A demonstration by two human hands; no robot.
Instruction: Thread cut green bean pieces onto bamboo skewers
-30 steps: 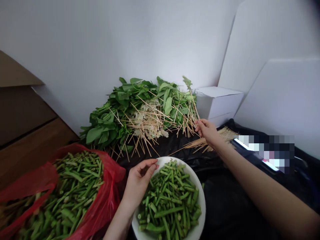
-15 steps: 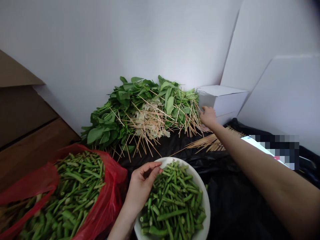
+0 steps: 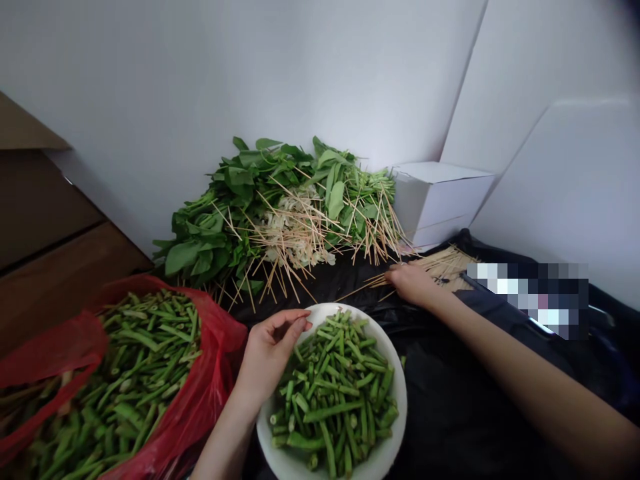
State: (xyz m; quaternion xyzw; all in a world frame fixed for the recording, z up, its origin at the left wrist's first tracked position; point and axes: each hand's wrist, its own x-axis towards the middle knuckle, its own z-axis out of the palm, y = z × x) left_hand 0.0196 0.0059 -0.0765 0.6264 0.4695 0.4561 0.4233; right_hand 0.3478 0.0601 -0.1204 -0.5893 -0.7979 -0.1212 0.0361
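My left hand [image 3: 270, 350] rests on the near-left rim of a white bowl [image 3: 390, 447] heaped with cut green beans [image 3: 340, 393]; its fingers are curled loosely and nothing shows in them. My right hand [image 3: 411, 283] reaches forward onto a loose bundle of bamboo skewers [image 3: 443, 263] lying on the black sheet [image 3: 450, 400]. Its fingers are bent down onto the sticks, and whether they grip one is hidden. Behind stands a pile of skewered leafy greens [image 3: 280, 207].
A red plastic bag [image 3: 220, 373] full of long green beans [image 3: 135, 373] sits at the left. A white box [image 3: 440, 200] and white panels stand at the back right. Brown cardboard lies at the far left. A blurred-out device [image 3: 530, 297] lies at the right.
My right hand has drawn back from the greens pile beside the white box and come down onto the loose skewers. My left hand has stayed at the bowl's rim.
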